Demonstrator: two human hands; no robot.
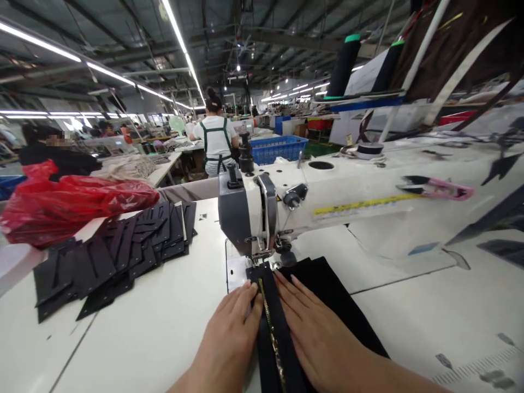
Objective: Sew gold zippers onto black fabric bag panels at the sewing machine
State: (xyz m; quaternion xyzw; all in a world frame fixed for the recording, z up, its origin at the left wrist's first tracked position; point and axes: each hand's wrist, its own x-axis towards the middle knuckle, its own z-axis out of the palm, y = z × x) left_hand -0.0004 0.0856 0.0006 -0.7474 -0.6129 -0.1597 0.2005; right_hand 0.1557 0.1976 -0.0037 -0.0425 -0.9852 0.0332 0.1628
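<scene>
The black zippered strip (276, 322) points away from the worker, long axis running under the sewing machine (327, 185); left hand (233, 322) and right hand (319, 333) flank its edges, each grip flat, unclenched. Leftward, bench (164, 322) stretches toward black pieces (123, 245).

The sewing machine (352, 180) blocks the way directly ahead of the left hand (230, 327) and right hand (323, 333). Leftward, the white table (155, 327) leaves open room as far as the pile of black pieces (96, 265), with a red bag (77, 202) bulging behind it.
</scene>
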